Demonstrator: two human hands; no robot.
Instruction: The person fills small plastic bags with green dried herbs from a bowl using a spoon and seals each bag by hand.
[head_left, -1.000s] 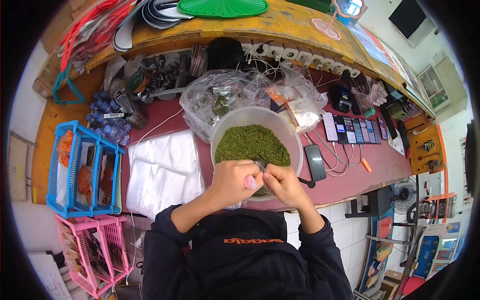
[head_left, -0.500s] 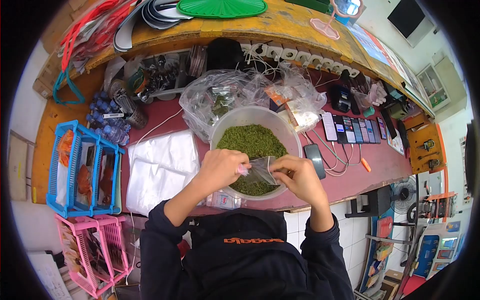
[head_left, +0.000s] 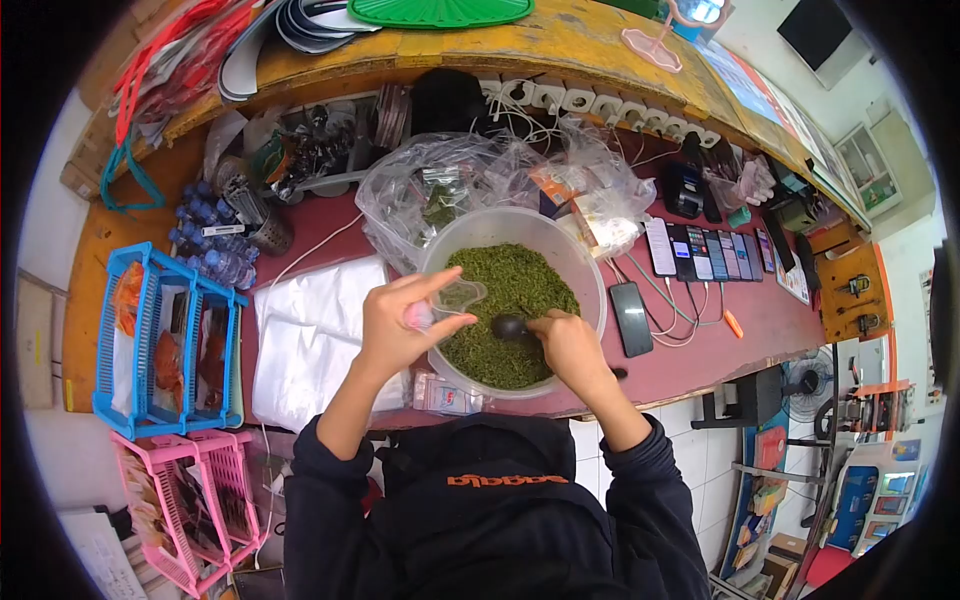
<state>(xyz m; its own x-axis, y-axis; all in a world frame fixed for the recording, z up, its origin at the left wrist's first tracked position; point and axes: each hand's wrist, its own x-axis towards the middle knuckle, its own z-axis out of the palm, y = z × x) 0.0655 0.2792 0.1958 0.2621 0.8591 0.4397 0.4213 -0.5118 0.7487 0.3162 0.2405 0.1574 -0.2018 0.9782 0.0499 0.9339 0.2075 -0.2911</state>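
Note:
A round translucent tub (head_left: pixel 592 352) holds loose, finely chopped green herb (head_left: pixel 520 265). Over its left side, my left hand (head_left: pixel 392 318) has thumb and fingers spread in a C, holding a small clear plastic bag (head_left: pixel 460 294) with its mouth wide. Something pink and white (head_left: pixel 418 316) is tucked against that palm, too small to make out. My right hand (head_left: pixel 572 345) grips a black spoon (head_left: pixel 510 327), its bowl resting at the surface of the green herb. The spoon's handle is mostly hidden by the fingers.
White plastic sheets (head_left: pixel 325 340) lie left of the tub, beside a blue basket rack (head_left: pixel 170 345). Crumpled clear bags (head_left: pixel 400 190) sit behind. A phone (head_left: pixel 630 318) and a row of several phones (head_left: pixel 705 255) with cables are to the right. A small packet (head_left: pixel 448 394) lies at the front edge.
Both hands were on the flat bag together. Now my left hand alone holds it spread, further left, while my right hand has let go of it and grips the black spoon.

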